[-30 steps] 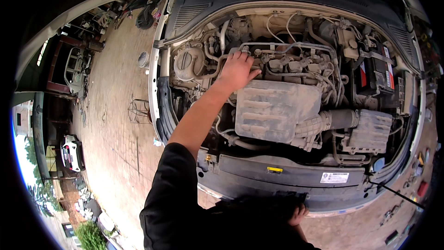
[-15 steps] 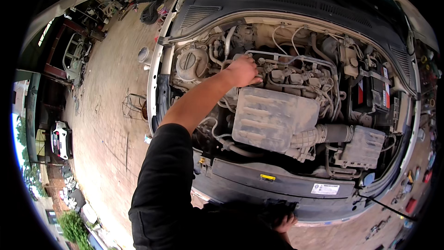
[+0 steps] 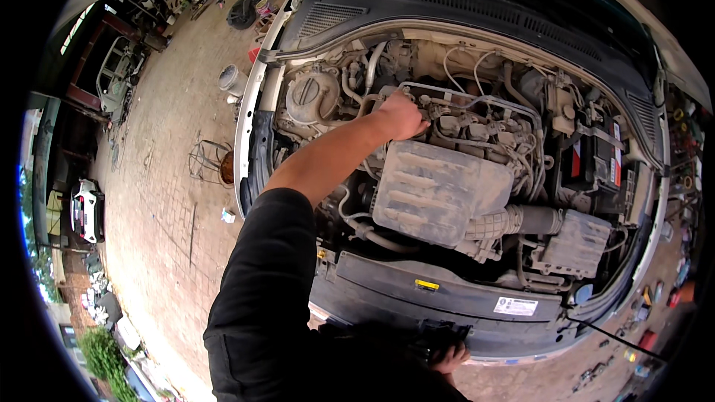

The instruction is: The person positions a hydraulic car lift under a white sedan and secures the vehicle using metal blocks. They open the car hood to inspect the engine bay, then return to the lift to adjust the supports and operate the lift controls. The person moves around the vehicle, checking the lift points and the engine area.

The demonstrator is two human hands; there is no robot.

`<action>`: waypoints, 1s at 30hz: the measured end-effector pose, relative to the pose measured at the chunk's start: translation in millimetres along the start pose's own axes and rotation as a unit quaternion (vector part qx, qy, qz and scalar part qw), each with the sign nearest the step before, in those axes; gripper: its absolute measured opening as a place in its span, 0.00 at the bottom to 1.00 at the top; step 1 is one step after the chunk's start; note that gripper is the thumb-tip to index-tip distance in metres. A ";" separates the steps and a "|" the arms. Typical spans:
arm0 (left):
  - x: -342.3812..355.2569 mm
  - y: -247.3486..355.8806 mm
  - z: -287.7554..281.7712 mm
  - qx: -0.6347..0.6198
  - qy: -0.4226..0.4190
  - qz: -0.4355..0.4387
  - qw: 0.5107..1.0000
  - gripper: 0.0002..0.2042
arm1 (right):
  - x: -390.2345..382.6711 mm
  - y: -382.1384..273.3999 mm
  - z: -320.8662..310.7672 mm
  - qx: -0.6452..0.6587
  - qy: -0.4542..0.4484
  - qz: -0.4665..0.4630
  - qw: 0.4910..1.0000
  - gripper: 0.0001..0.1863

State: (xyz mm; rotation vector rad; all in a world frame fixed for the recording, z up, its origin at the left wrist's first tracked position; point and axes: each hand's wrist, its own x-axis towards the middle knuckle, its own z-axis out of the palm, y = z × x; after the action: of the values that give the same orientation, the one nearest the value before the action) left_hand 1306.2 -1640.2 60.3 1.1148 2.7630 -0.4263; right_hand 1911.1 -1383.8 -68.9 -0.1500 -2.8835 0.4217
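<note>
My left hand (image 3: 404, 115) reaches into the engine bay from the lower left. Its fingers are curled closed at the left end of the row of ignition coils (image 3: 477, 131), and what they grip is hidden beneath them. Just in front of this hand lies the dusty engine cover (image 3: 439, 192). Low in the view, by the car's front edge, my right hand (image 3: 450, 359) shows only in part. Its fingers look bent beside a dark object that I cannot make out. My black sleeve (image 3: 261, 260) hides part of the car's front left.
The coolant tank (image 3: 309, 97) stands left of my hand, the battery (image 3: 596, 152) at the right. A ribbed intake hose (image 3: 514, 222) runs to the air box (image 3: 577, 242). A prop rod (image 3: 614, 339) slants at lower right. A bucket (image 3: 232, 80) stands on the paved floor (image 3: 160, 141).
My left hand has shifted slightly right and turned, its fingers more tucked in. The whole view has moved a little. My right hand stays by the front edge.
</note>
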 end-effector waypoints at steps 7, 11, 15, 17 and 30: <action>-2.8 30.3 -32.2 -0.034 -0.114 -0.114 0.986 0.14 | -6.7 6.9 3.6 0.002 -0.013 -0.019 1.000 0.17; 12.3 26.0 -16.8 -0.115 -0.198 -0.250 0.941 0.11 | -4.3 7.8 1.6 0.008 -0.011 -0.019 1.000 0.18; 21.7 27.5 -20.8 -0.164 -0.209 -0.305 0.914 0.12 | -4.9 8.2 3.7 0.023 0.004 -0.015 1.000 0.18; 18.7 20.9 -17.3 -0.187 -0.195 -0.294 0.917 0.13 | -5.4 6.9 4.8 0.022 0.006 -0.012 1.000 0.18; -69.6 -15.6 -40.3 -0.795 0.177 -0.240 0.528 0.12 | -2.1 3.0 0.0 0.029 0.005 -0.006 1.000 0.17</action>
State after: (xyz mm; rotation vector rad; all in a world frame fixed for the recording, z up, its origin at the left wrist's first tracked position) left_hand 1344.7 -1684.5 117.6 -0.1499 2.0199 2.0408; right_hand 1913.3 -1381.2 -70.3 -0.1237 -2.8566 0.4994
